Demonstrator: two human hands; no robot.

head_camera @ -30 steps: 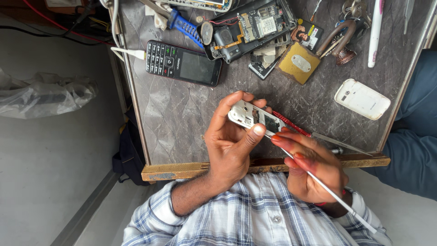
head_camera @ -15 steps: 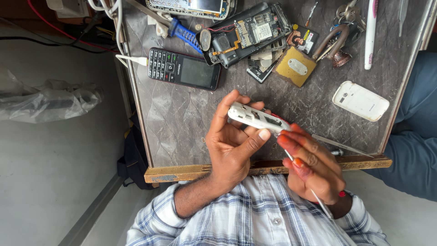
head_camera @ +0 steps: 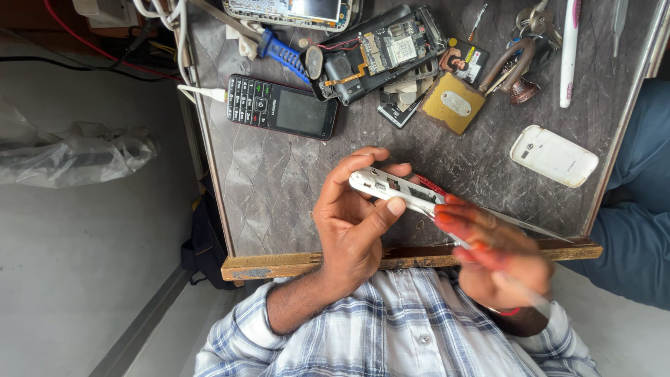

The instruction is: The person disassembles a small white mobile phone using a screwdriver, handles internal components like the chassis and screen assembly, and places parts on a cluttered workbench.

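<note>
Left hand (head_camera: 352,230) closed round a white phone housing (head_camera: 391,190), thumb on its near edge, fingers curled behind; held in the air just above the worktop (head_camera: 279,188), near its front edge. Right hand (head_camera: 499,255) motion-blurred, pinched narrow on a thin tool (head_camera: 457,241) whose tip meets the housing's right end (exact contact point not resolvable).

Judgement: step in hand is working the tool tip along the housing's seam or into a recess. Going further calls for a steady left grip and a light, controlled push so the tip does not skid.

Labels and loose pieces, far side of worktop:
- black keypad phone (head_camera: 283,107), flat, white cable plugged in at its left end
- opened phone with bare circuit board (head_camera: 380,52)
- gold square piece (head_camera: 451,103) with a pale oval sticker
- small picture card (head_camera: 464,61) just above it
- white phone (head_camera: 553,156), back up, well to the right
</note>
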